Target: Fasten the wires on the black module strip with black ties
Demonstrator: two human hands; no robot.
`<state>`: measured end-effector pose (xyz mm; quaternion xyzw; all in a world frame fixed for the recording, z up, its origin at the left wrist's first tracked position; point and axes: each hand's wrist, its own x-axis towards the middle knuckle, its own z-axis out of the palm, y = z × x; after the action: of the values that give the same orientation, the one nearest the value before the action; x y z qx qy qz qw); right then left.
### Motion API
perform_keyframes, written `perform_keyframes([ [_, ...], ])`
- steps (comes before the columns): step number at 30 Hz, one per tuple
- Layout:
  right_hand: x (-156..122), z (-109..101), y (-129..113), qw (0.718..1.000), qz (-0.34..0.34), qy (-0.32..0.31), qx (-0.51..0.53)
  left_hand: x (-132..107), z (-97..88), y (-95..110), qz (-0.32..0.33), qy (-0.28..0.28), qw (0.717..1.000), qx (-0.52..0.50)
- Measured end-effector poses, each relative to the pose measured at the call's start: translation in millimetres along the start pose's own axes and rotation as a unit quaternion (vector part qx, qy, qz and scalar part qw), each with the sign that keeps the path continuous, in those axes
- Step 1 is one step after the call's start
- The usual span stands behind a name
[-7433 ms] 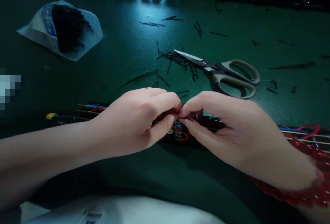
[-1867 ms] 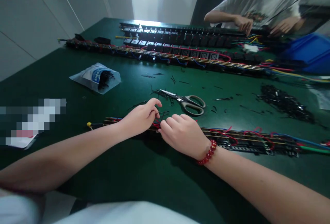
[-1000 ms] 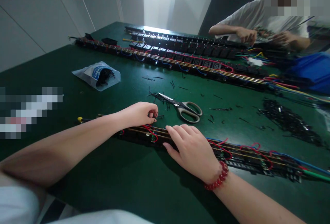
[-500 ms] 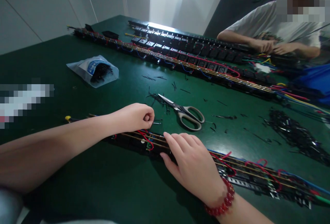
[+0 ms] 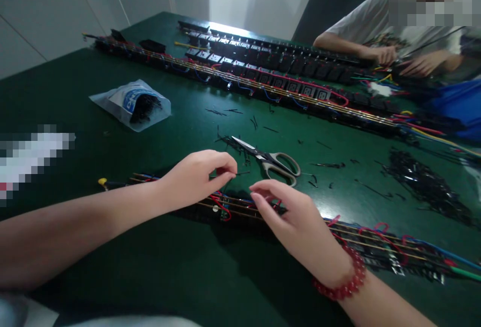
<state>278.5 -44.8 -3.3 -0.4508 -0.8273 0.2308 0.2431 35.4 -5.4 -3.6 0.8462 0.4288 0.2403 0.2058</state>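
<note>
My left hand [image 5: 205, 174] is closed in a pinch on a thin black cable tie [image 5: 242, 173], whose end sticks out to the right past the fingertips. It is just above a long black strip assembly [image 5: 199, 211] with brass rods and red and blue wires. My right hand [image 5: 291, 211], with a red beaded bracelet at the wrist, hovers over the same assembly. Its fingers are curved, with thumb and index tips close together and nothing visible between them. Behind the hands, scissors [image 5: 268, 159] with grey-and-black handles lie beside loose black ties [image 5: 229, 140].
An open plastic bag [image 5: 150, 109] of black ties lies at the left. Another long wired assembly [image 5: 240, 78] crosses the table's back. A heap of black pieces [image 5: 424, 181] lies at the right. Across the table, a co-worker's hands [image 5: 417, 63] are over wires.
My right hand has lifted off the assembly and its fingers have curled. My left hand has moved slightly right, and the tie now shows at its fingertips. The view has shifted a little.
</note>
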Motion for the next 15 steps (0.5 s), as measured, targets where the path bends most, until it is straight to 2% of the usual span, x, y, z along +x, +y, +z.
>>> perform_keyframes([
  [4,11,10,1,0.996,0.043,0.016,0.08,-13,3.2,4,0.115,0.043,0.992,-0.022],
  [6,12,13,2,0.994,0.044,0.015,0.097,-14,4.8,5,0.147,0.051,0.987,-0.026],
  [15,6,0,1,0.992,-0.007,-0.004,0.125,-14,6.4,4,0.189,0.014,0.982,-0.001],
])
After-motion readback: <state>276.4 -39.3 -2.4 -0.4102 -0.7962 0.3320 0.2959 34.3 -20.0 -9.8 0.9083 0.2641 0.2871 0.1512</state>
